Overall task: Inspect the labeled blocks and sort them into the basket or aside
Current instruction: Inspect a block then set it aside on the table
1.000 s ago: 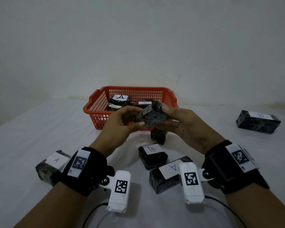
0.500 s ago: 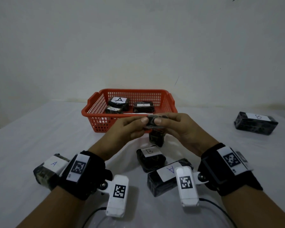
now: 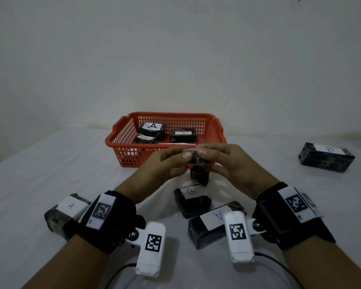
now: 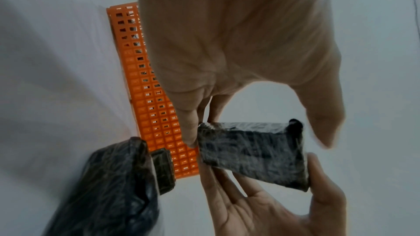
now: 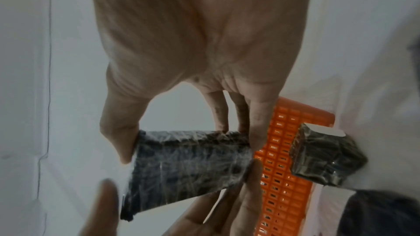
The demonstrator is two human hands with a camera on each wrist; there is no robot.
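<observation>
Holding a dark wrapped block up between both hands, just in front of the red basket; left hand and right hand fingers pinching its opposite ends; lying on the white table below, more labeled blocks

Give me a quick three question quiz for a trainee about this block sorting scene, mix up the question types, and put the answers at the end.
1. True or false: the held block is gripped by one hand only.
2. Multiple choice: the block far off to the right on the table carries which letter? a) A b) B c) no label
3. Fill in: the two letters readable on blocks inside the red basket are both ___.

Key:
1. False: the left hand and the right hand both hold it.
2. b
3. A, on the rear left block and the right block.
</observation>
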